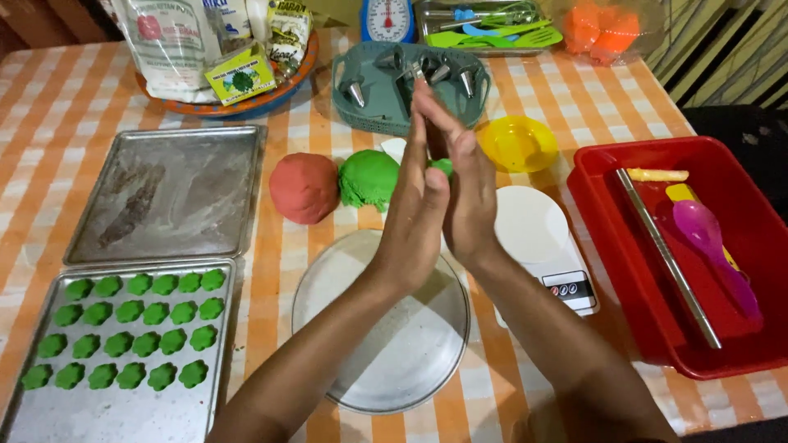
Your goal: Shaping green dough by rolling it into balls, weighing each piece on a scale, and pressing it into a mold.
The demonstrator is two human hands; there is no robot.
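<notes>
My left hand (414, 217) and my right hand (468, 189) are pressed palm to palm above a round metal plate (386, 361), with a small piece of green dough (443, 166) squeezed between them and only its edge showing. Just beyond the hands lie a green dough lump (367, 179) and a red dough lump (304, 187) on the checked tablecloth. At the lower left, a metal baking tray (123, 414) holds several flower-shaped green dough pieces (131, 328).
A greased, bare baking tray (168, 193) lies behind the filled one. A white kitchen scale (542, 242), a yellow bowl (517, 143), a green basket of metal nozzles (377, 111), a red bin of utensils (681, 254) and a dish of packets (213, 57) surround the work area.
</notes>
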